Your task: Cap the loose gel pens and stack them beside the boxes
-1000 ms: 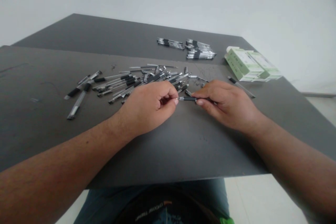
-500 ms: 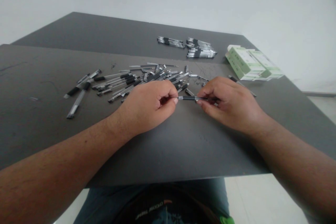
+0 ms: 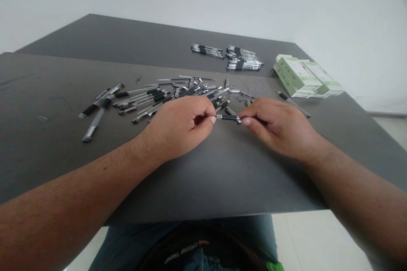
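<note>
A pen (image 3: pixel 229 117) with a black grip lies level between my two hands, just above the near part of the table. My left hand (image 3: pixel 184 125) pinches one end of it between thumb and forefinger. At the other end, my right hand (image 3: pixel 275 125) has its thumb and fingers closed on the pen; what its curled fingers cover is hidden. Behind my hands spreads a loose heap of pen parts (image 3: pixel 155 97), with black-gripped barrels, thin refills and caps. My left hand hides part of that heap.
Bundled pens (image 3: pixel 243 64) lie at the back of the grey table (image 3: pixel 190 190). Green and white boxes (image 3: pixel 297 76) rest at the right edge, a single pen (image 3: pixel 294 104) in front of them. More pens (image 3: pixel 97 118) lie crossed at the left.
My right thumb and fingers have closed in on the pen's right end, covering the part that showed between them before. My left hand has stayed in place.
</note>
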`<control>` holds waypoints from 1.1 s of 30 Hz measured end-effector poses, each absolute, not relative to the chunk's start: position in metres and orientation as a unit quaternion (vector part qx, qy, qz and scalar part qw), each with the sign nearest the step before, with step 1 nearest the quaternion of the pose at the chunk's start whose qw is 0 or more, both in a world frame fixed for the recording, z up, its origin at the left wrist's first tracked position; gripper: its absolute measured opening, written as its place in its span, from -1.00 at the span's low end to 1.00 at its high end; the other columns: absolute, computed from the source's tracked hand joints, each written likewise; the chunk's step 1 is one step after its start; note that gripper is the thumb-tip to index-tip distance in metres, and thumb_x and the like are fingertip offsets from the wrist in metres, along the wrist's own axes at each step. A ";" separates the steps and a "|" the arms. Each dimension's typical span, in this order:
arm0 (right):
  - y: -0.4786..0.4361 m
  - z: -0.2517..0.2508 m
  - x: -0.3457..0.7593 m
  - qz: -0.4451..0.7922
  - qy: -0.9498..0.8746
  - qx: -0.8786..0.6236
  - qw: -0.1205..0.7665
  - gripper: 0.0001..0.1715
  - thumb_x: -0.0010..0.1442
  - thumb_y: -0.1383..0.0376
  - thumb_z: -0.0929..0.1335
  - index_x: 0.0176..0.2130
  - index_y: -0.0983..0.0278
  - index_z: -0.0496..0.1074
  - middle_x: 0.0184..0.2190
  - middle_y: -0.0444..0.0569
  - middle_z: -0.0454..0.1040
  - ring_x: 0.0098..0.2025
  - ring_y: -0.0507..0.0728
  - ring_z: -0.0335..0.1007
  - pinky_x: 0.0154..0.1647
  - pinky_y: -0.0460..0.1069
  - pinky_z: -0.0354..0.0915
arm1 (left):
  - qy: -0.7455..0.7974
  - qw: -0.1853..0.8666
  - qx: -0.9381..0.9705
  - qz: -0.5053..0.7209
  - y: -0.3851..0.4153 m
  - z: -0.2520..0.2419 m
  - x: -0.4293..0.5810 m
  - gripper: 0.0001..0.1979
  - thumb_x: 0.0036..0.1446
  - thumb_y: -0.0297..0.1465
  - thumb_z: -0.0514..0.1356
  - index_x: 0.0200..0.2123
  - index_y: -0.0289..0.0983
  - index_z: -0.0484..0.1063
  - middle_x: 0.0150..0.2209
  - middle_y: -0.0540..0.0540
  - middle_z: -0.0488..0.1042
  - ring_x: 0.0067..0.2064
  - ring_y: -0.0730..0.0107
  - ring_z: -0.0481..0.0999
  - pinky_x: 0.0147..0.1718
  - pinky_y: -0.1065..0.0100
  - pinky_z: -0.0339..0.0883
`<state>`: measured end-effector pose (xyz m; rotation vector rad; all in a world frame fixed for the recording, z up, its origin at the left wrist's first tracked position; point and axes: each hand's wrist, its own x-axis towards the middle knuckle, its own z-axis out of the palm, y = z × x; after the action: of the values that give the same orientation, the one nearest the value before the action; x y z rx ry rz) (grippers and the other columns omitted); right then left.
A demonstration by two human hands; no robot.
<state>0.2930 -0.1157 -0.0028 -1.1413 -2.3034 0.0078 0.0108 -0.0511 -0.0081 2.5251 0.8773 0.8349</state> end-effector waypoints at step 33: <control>-0.116 -0.002 0.292 0.063 -0.842 -0.454 0.284 -0.81 0.51 0.20 0.45 0.06 0.13 0.65 -0.18 -0.04 0.76 -0.21 0.19 0.70 -0.15 0.07 0.56 | 0.308 0.173 0.892 0.283 -0.051 -0.008 0.011 -0.86 0.35 -0.36 0.20 -0.24 -0.15 0.58 -0.32 -0.01 0.65 -0.27 0.27 0.59 -0.17 0.24 0.44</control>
<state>0.2916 -0.1159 -0.0017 -1.2156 -2.2538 0.1695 0.0106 -0.0506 -0.0084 2.5304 0.8729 0.8019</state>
